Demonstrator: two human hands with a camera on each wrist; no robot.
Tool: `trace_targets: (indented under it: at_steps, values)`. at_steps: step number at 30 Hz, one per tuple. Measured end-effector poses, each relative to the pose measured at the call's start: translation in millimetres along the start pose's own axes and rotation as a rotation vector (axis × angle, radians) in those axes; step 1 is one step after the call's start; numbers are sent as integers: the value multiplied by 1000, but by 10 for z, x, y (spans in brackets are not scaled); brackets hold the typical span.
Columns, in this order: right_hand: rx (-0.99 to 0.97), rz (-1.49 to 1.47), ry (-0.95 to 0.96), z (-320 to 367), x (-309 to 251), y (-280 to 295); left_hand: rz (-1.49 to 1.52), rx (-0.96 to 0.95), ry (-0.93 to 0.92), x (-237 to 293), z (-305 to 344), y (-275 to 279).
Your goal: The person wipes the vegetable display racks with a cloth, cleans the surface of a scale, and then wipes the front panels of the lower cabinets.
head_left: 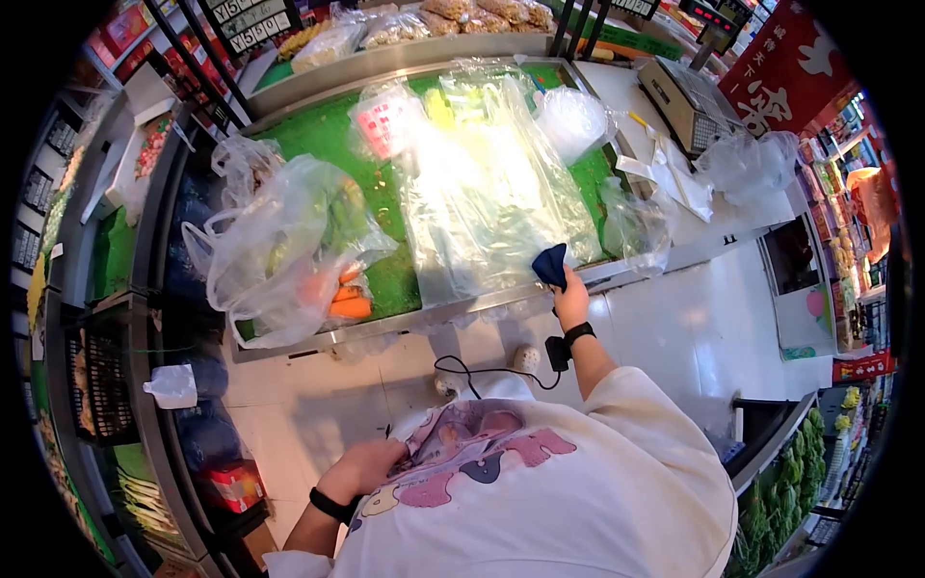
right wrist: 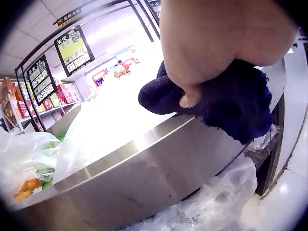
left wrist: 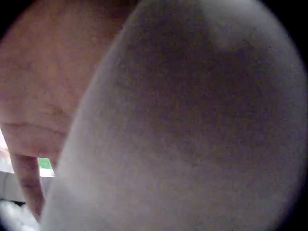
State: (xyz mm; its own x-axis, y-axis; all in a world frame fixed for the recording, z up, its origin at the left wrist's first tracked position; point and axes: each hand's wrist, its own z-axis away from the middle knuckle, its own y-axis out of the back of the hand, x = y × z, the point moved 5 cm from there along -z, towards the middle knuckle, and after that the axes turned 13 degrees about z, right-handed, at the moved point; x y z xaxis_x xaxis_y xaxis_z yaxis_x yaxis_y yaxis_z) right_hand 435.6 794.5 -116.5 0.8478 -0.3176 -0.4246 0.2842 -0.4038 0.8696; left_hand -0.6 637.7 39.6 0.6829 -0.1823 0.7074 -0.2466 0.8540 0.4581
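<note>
My right hand [head_left: 573, 301] grips a bunched dark blue cloth [right wrist: 236, 98] at the front metal rim of the display stand. In the right wrist view the cloth lies right against the metal edge [right wrist: 144, 142], with a thumb over it. Beyond the cloth, clear plastic sheeting [head_left: 491, 202] is spread over the stand's green mat. My left hand [head_left: 361, 469] is at the front of the white printed shirt [head_left: 540, 501]. One straight finger [left wrist: 29, 185] shows in the left wrist view; the shirt hides most of the others.
At the left of the stand sits a plastic bag [head_left: 275, 231] with carrots [head_left: 350, 303]. A roll of clear bags [head_left: 570, 120] lies at the back right. On the right counter stands a scale [head_left: 682, 104]. A black cable [head_left: 501, 371] hangs below the right wrist.
</note>
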Motion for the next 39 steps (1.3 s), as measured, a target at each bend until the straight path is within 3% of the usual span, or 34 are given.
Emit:
trace_targets:
  at_steps: [2,8,15,19,22,28,29,32,36,39]
  values:
    - [-7,-11,3,-5,40,-26,-65,22,79,72,-19,-29]
    - [-57,-35,-11,-15,66,-22,-233,15,65,11,-155,-151]
    - [-83,-66,40,-49,75,17,-264,49,60,291,-330,-288]
    - [-94,-93,96,-74,112,36,-8,220,-10,41,-482,-474]
    - [-169,-64,78,-111,120,29,62,322,57,190,-556,-483]
    - [-296,-137,172,-215,119,53,164,446,-14,432,-703,-417]
    - [-306,-148,212,-241,118,51,122,349,49,44,-815,-762]
    - [-275,-126,245,-267,191,-14,386,329,78,70,-956,-707]
    - [-336,-128,290,-311,162,103,837,331,-5,459,-1163,-515]
    - [-388,-127,301,-326,119,209,862,243,-136,986,-1386,-231]
